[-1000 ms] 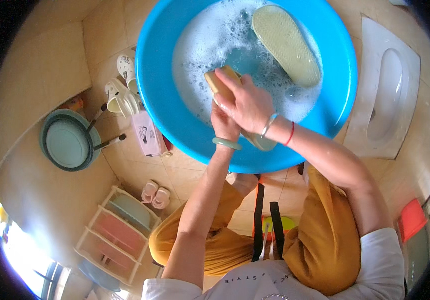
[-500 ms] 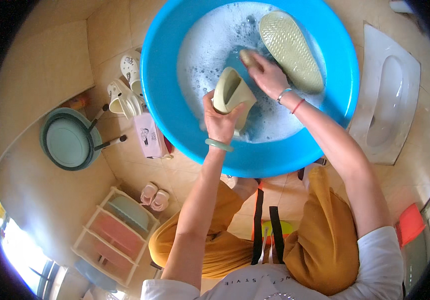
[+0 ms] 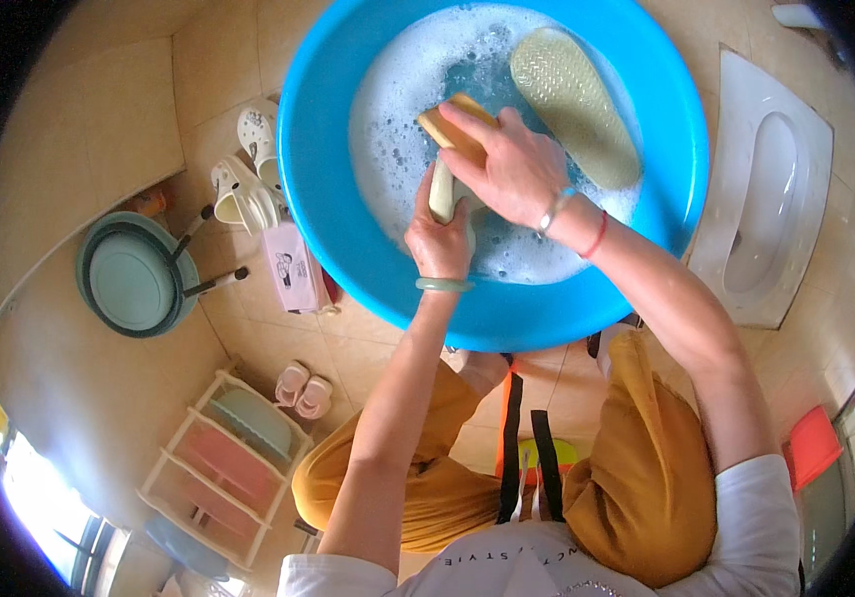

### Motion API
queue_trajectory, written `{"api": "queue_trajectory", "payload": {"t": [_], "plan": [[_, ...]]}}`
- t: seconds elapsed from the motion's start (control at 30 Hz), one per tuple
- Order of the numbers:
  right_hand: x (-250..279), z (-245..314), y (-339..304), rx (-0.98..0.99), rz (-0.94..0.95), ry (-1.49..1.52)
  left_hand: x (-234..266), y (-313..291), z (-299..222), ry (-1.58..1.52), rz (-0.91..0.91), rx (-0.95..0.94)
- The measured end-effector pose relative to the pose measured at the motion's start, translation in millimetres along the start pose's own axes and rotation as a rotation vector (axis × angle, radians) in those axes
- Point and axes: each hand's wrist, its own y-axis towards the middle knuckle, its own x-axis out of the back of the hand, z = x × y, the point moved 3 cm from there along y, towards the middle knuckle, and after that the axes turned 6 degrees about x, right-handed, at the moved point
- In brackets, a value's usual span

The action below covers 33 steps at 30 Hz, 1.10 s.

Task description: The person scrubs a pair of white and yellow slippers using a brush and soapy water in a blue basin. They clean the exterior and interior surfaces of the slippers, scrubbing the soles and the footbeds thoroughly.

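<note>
A pale green slipper [image 3: 441, 191] is gripped in my left hand [image 3: 437, 240] over a large blue basin [image 3: 333, 229] of foamy water [image 3: 388, 109]. Much of that slipper is hidden by my hands. My right hand [image 3: 517, 169] is closed round a scrubbing brush [image 3: 467, 129] with a wooden back, held against or just above the slipper's upper end. The brush's bristles are out of sight. A second pale green slipper [image 3: 577, 109] lies sole up in the water at the basin's right side.
A white squat toilet [image 3: 766, 189] is set in the floor right of the basin. On the left are white clogs [image 3: 238, 194], a pink box [image 3: 293, 269], nested green basins [image 3: 134, 279], small pink slippers [image 3: 303, 390] and a shoe rack [image 3: 218, 478].
My right hand has lifted the brush out of the water and brought it left to the held slipper. My left hand has turned that slipper, so less of it shows.
</note>
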Motion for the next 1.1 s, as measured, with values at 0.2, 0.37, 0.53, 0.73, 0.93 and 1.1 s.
{"api": "queue_trajectory", "payload": {"t": [0.2, 0.37, 0.53, 0.73, 0.93, 1.1], "plan": [[11.0, 24.2, -32.5, 0.145, -0.02, -0.12, -0.9, -9.3, -11.6, 0.068, 0.023, 0.076], [8.1, 39.8, -40.2, 0.275, -0.036, -0.185, -0.8, -7.2, 27.0, -0.284, 0.036, 0.131], [-3.5, 38.1, -47.5, 0.309, 0.016, -0.108, 1.9, -12.6, 15.1, 0.018, 0.067, -0.006], [-1.1, 32.0, -11.3, 0.07, 0.115, -0.019, 5.9, -1.5, 0.4, 0.116, -0.039, -0.026], [-23.6, -27.8, 44.9, -0.148, 0.163, 0.007, 18.5, -5.7, -2.8, 0.044, -0.065, -0.079], [-65.7, -78.6, 7.5, -0.107, 0.071, -0.059, 16.6, -10.7, -9.3, -0.116, 0.018, -0.036]]}}
